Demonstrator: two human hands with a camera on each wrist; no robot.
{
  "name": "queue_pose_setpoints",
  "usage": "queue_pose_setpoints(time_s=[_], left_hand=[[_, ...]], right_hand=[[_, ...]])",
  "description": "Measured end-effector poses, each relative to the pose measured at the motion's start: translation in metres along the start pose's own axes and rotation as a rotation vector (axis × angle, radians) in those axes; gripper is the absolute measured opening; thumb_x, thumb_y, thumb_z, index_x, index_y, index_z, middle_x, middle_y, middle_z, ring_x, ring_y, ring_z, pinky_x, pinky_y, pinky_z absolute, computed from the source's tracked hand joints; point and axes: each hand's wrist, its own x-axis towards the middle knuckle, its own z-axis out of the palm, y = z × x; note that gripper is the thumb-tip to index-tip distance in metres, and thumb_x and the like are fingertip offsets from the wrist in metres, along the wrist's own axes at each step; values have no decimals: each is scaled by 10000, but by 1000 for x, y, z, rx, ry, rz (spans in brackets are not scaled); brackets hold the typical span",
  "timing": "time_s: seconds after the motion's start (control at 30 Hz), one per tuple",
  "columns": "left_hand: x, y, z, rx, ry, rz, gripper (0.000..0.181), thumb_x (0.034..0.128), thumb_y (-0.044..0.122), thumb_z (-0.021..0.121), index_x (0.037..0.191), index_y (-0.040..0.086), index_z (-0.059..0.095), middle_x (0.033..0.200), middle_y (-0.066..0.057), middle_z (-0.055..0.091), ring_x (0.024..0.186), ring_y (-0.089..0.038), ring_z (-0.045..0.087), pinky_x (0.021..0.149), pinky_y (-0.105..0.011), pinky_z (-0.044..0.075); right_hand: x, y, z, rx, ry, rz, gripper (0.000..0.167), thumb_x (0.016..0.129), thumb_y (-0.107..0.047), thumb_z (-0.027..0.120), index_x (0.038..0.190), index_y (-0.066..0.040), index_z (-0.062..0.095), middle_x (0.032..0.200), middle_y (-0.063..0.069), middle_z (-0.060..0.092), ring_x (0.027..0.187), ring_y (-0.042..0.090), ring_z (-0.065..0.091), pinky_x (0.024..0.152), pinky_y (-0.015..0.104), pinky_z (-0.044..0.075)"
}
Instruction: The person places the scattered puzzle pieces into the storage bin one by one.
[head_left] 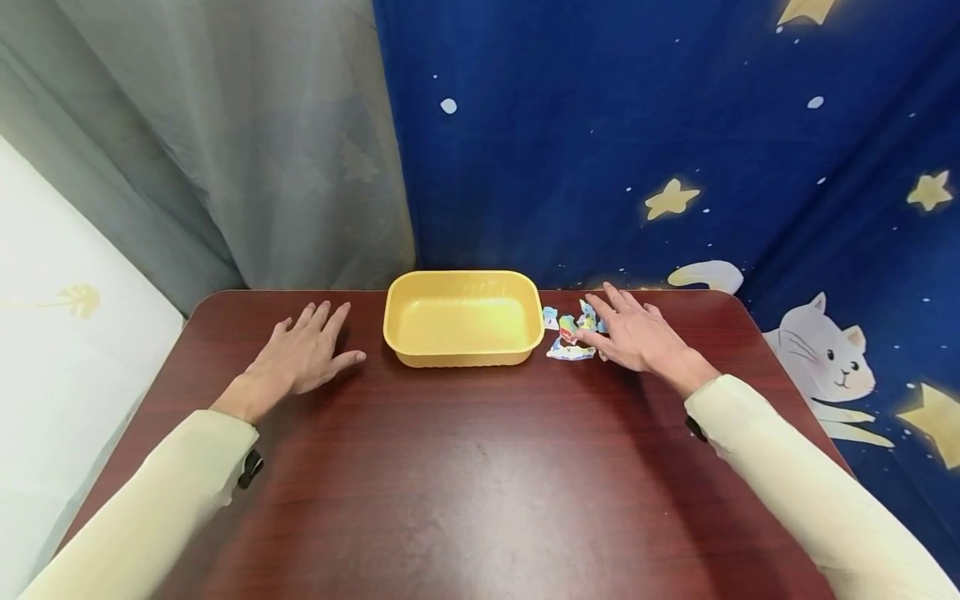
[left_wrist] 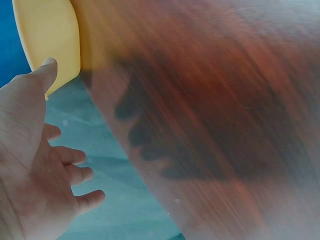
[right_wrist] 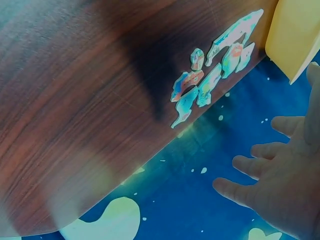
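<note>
My left hand (head_left: 303, 350) hovers palm down over the table, left of a yellow plastic basin (head_left: 465, 361), with its fingers spread and nothing in it. In the left wrist view, the thumb of the left hand (left_wrist: 30, 160) overlaps the basin's edge (left_wrist: 65, 45). On the other side, my right hand (head_left: 633, 329) is above several flat, colourful torn-looking pieces (head_left: 570, 350), partly covering them in the head view. The right wrist view shows these irregular pieces (right_wrist: 210, 85) lying flat near the table's far edge, apart from the spread fingers of the right hand (right_wrist: 270, 175).
The dark red-brown wooden table (head_left: 450, 467) has rounded far corners. Behind it hang a grey curtain (head_left: 300, 150) and a blue curtain (head_left: 540, 150) with stars and a cat. A white surface (head_left: 60, 333) stands at the left. The basin sits near the far edge.
</note>
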Motion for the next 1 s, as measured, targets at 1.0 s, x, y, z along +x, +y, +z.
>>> queue_pose_setpoints(time_s=[1.0], left_hand=[[47, -3, -7, -257, -89, -101, 882, 961, 663, 297, 1551, 36, 104, 1560, -259, 223, 1423, -435, 233, 1089, -701, 197]], right_hand=[[65, -9, 1, 168, -152, 60, 749, 982, -590, 372, 1527, -85, 280, 1563, 201, 267, 1446, 380, 230, 1157, 571, 226]])
